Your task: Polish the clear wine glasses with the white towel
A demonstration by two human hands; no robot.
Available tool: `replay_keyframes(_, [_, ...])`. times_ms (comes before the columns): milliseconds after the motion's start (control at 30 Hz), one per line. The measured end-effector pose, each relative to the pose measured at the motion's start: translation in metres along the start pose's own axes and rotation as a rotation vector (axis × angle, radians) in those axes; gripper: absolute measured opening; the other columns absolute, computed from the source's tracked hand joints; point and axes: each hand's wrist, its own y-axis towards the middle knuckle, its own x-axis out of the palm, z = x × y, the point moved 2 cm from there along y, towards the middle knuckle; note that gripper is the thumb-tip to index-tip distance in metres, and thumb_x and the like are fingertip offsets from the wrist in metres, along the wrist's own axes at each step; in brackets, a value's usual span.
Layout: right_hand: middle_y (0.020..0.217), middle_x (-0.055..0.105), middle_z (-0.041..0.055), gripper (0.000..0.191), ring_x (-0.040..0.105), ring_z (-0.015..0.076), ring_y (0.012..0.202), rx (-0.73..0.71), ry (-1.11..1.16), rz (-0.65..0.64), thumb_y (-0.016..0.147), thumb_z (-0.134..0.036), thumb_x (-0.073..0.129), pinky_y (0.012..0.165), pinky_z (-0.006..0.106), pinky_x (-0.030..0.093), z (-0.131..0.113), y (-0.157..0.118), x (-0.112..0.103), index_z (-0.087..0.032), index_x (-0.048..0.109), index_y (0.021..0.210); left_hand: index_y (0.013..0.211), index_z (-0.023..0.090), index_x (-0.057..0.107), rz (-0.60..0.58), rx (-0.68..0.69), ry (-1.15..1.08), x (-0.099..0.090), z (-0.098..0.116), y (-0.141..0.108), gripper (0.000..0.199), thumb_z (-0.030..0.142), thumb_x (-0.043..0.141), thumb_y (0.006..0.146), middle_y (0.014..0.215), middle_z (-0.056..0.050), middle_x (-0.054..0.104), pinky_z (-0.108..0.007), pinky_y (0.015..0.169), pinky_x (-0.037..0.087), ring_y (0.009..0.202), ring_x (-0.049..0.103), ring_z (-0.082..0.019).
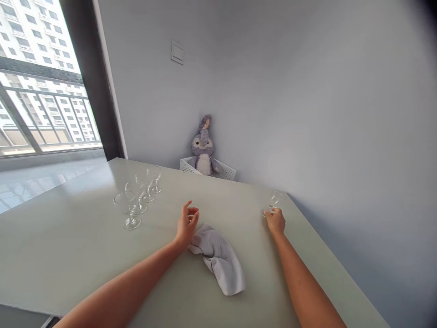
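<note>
My right hand [276,222] is at the right side of the table, its thumb and fingers closed at a small clear stemmed glass [276,198]. A clear round edge shows just left of the fingertips; my hand hides part of the glass, and I cannot tell whether a second one stands there. My left hand [187,224] hovers near the table's middle, holding nothing, with fingers loosely bent and apart. Beside its wrist lies a crumpled grey cloth [220,262].
Several clear stemmed glasses stand in a slanting row on the left, the nearest glass [131,222] in front. Beyond the pale table's [85,255] far edge, a plush rabbit [204,157] sits in a white perforated basket [227,172]. Walls border the back and right.
</note>
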Motion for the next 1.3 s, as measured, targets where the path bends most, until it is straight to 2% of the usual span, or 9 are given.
replay_keyframes(200, [0.084,0.063,0.0098,0.031,0.058,0.0214,0.071,-0.071,0.141,-0.013,0.072,-0.035,0.049,0.061,0.029,0.04,-0.006,-0.049,-0.01,-0.015,0.051,0.096,0.106,0.024,0.048,0.054,0.197,-0.114,-0.004,0.038,-0.009,0.031,0.03,0.055,0.076,0.093,-0.004,0.056,-0.029,0.083,0.04,0.092,0.053,-0.016])
replay_keyframes(333, [0.071,0.061,0.0027,0.021,0.055,0.0174,0.064,-0.358,0.33,-0.235,0.073,-0.038,0.048,0.058,0.026,0.039,-0.04,-0.112,-0.011,-0.019,0.055,0.077,0.102,0.026,0.049,0.154,0.269,-0.337,-0.018,0.081,-0.018,0.029,0.026,0.058,0.074,0.088,-0.001,0.056,-0.027,0.079,0.042,0.084,0.054,-0.013])
replay_keyframes(433, [0.059,0.056,-0.0006,0.027,0.048,0.014,0.054,-0.581,0.344,-0.402,0.079,-0.042,0.042,0.051,0.024,0.033,-0.068,-0.156,-0.014,-0.02,0.055,0.07,0.098,0.025,0.049,0.316,0.34,-0.403,-0.046,0.099,-0.025,0.026,0.022,0.057,0.074,0.088,0.001,0.054,-0.025,0.075,0.042,0.076,0.052,-0.01])
replay_keyframes(567, [0.048,0.048,-0.0016,0.042,0.037,0.0107,0.045,-0.688,-0.048,-0.45,0.081,-0.047,0.042,0.048,0.025,0.022,-0.086,-0.18,-0.009,-0.021,0.046,0.049,0.098,0.024,0.049,0.683,0.391,-0.272,-0.103,0.084,-0.033,0.031,0.02,0.06,0.069,0.097,0.001,0.051,-0.024,0.074,0.042,0.078,0.049,-0.009])
replay_keyframes(667, [0.049,0.048,-0.0023,0.035,0.037,0.0098,0.046,-0.702,-0.134,-0.588,0.074,-0.043,0.054,0.048,0.024,0.02,-0.092,-0.182,0.004,-0.02,0.047,0.05,0.108,0.026,0.047,0.797,0.163,-0.113,-0.144,0.058,-0.031,0.047,0.026,0.066,0.065,0.112,-0.001,0.048,-0.024,0.072,0.042,0.083,0.049,-0.01])
replay_keyframes(800, [0.051,0.043,-0.0055,0.028,0.035,0.0086,0.049,-0.627,0.174,-0.869,0.072,-0.038,0.057,0.048,0.021,0.021,-0.103,-0.186,0.018,-0.018,0.045,0.055,0.125,0.032,0.036,0.63,-0.171,0.082,-0.173,0.033,-0.018,0.076,0.036,0.072,0.058,0.129,-0.006,0.04,-0.024,0.064,0.041,0.093,0.052,-0.016])
replay_keyframes(967, [0.053,0.04,-0.0073,0.032,0.034,0.0071,0.048,-0.112,0.862,-1.157,0.068,-0.044,0.062,0.048,0.02,0.03,-0.112,-0.194,0.025,-0.018,0.043,0.062,0.121,0.028,0.043,0.345,-0.35,0.102,-0.178,0.02,0.003,0.075,0.046,0.072,0.054,0.109,-0.007,0.055,-0.021,0.053,0.037,0.074,0.057,-0.014])
replay_keyframes(1133, [0.058,0.049,-0.0051,0.028,0.042,0.0087,0.052,0.167,1.214,-1.136,0.06,-0.032,0.07,0.051,0.022,0.037,-0.107,-0.193,0.028,-0.017,0.047,0.065,0.1,0.019,0.057,0.252,-0.292,0.201,-0.161,0.013,0.003,0.061,0.057,0.067,0.053,0.076,-0.001,0.055,-0.023,0.049,0.036,0.057,0.048,-0.011])
replay_keyframes(1300, [0.054,0.041,-0.0067,0.029,0.036,0.0077,0.048,0.139,1.323,-0.897,0.062,-0.031,0.067,0.046,0.021,0.031,-0.1,-0.18,0.014,-0.019,0.041,0.06,0.097,0.021,0.059,0.01,-0.095,0.555,-0.102,0.022,0.003,0.044,0.054,0.055,0.068,0.072,0.0,0.058,-0.027,0.059,0.04,0.067,0.053,-0.017])
